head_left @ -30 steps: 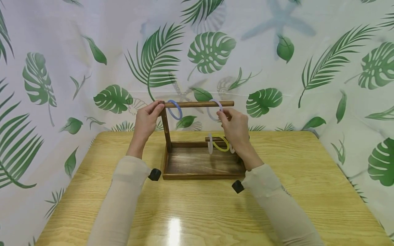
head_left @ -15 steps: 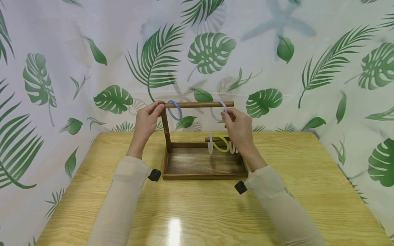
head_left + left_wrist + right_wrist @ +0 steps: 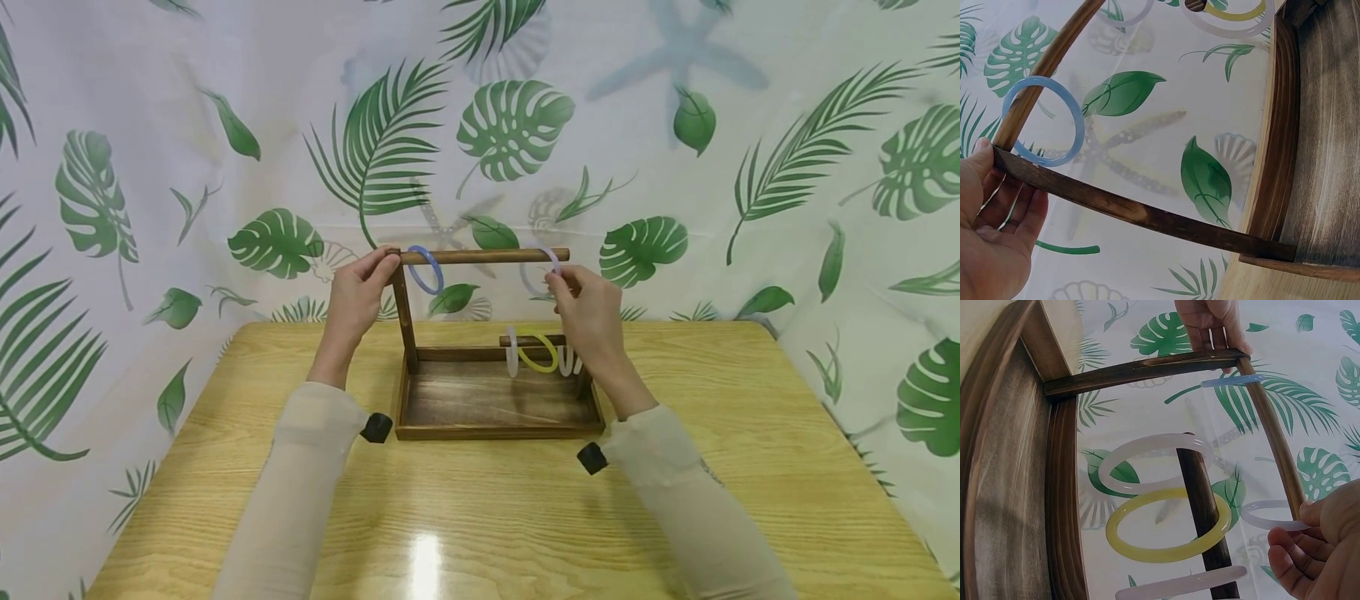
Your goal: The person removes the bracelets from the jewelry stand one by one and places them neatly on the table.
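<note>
A dark wooden stand (image 3: 408, 333) rises from a shallow tray (image 3: 495, 432), with a long upper rod (image 3: 480, 257) and a shorter lower rod (image 3: 1200, 506). My left hand (image 3: 356, 292) grips the corner where the post meets the upper rod. A blue ring (image 3: 426, 271) hangs on that rod close to this hand. Near the rod's free right end, my right hand (image 3: 592, 312) pinches a pale lilac ring (image 3: 1272, 515) that encircles the rod. On the lower rod hang a yellow ring (image 3: 1169, 553) and several whitish rings (image 3: 512, 352).
The stand sits toward the back of a wood-grain table (image 3: 480, 500). Behind it hangs a white backdrop (image 3: 300, 167) printed with green leaves. Black wrist cameras (image 3: 377, 427) jut inward from both sleeves.
My right hand has slid the lilac ring rightward along the upper rod, toward its free end. The left hand keeps its hold, and the blue ring stays in place.
</note>
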### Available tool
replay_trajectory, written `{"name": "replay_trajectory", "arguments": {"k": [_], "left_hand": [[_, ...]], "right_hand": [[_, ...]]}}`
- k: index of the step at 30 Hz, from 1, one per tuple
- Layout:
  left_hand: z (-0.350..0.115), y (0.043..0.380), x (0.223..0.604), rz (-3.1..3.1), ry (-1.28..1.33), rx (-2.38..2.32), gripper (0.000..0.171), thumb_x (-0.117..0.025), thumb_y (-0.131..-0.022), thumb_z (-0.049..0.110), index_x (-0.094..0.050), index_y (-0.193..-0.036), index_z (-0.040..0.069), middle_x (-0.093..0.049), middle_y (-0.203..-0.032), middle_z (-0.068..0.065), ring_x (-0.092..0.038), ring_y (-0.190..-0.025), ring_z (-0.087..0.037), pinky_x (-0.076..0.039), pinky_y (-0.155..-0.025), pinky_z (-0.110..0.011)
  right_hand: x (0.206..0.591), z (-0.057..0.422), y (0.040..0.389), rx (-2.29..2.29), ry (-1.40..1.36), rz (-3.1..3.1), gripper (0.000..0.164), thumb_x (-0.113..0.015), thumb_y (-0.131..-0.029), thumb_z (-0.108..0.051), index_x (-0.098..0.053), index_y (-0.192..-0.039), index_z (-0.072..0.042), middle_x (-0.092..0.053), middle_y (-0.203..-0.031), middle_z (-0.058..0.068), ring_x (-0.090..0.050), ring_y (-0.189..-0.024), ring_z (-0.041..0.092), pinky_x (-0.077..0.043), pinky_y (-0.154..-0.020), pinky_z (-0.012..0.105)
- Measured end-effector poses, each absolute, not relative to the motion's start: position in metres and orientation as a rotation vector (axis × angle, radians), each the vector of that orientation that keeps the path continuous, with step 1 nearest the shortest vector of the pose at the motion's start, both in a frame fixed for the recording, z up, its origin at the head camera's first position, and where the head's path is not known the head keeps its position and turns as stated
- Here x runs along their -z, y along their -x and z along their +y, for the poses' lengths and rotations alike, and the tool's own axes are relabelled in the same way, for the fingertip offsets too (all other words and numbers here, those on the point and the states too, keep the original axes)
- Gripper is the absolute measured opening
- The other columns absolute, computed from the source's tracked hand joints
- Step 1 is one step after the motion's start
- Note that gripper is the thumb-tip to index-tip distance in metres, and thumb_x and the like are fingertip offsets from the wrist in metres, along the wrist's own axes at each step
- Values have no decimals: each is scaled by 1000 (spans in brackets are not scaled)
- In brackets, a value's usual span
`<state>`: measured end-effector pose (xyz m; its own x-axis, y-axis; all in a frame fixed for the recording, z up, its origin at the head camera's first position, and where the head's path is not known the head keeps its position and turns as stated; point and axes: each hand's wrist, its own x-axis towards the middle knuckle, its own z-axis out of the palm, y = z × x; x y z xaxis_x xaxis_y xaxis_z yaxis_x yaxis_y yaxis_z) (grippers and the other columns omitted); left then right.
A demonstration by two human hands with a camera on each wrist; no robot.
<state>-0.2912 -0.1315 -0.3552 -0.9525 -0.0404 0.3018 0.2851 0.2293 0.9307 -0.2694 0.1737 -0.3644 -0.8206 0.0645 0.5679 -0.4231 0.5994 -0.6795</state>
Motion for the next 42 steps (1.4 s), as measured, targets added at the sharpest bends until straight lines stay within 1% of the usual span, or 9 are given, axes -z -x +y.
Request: {"name": "replay_trajectory", "arguments": {"k": [8,16,21,28,35,42], "left_hand": [[-131,291,355,-2252,231,1777,41,-60,-107,29,-65,-138,3,-66,-134,-17,-66,-121,-32,-50,-105,-35],[-132,291,356,-2240,228,1794,41,-61,-106,29,-65,-139,3,-67,-134,-18,-66,-120,-32,-49,-105,-35],[-132,291,357,-2240,233,1789,42,-61,-106,29,-65,-139,3,-67,-134,-17,-67,-120,-31,-50,-104,-35],[-133,293,357,-2248,248,1777,44,-61,-106,30,-64,-139,-1,-66,-135,-17,-66,-122,-32,-50,-105,-34],[-134,292,356,-2248,238,1797,43,-61,-106,30,-65,-139,2,-66,-136,-16,-66,-122,-31,-50,-105,-34],[-133,293,356,-2235,241,1823,44,-61,-106,29,-64,-139,0,-66,-136,-17,-66,-121,-32,-49,-106,-35]], "right_hand": [[364,176,268,-1172,-287,-2252,19,-67,-102,-9,-75,-104,8,-73,-80,22,-67,-59,30,-34,-41,13],[365,178,267,-1163,-295,-2244,19,-67,-102,-8,-74,-104,9,-74,-83,21,-67,-59,29,-36,-43,12],[365,181,268,-1150,-300,-2235,19,-67,-102,-8,-74,-104,10,-75,-85,21,-68,-59,31,-38,-45,11],[366,185,269,-1145,-285,-2225,18,-67,-101,-6,-74,-103,10,-74,-83,22,-67,-58,32,-37,-44,10],[367,188,270,-1149,-274,-2229,18,-66,-102,-6,-74,-103,10,-75,-85,22,-66,-57,32,-36,-43,12],[366,191,268,-1143,-271,-2226,18,-66,-102,-5,-75,-102,10,-74,-85,24,-67,-57,33,-35,-43,10]]}}
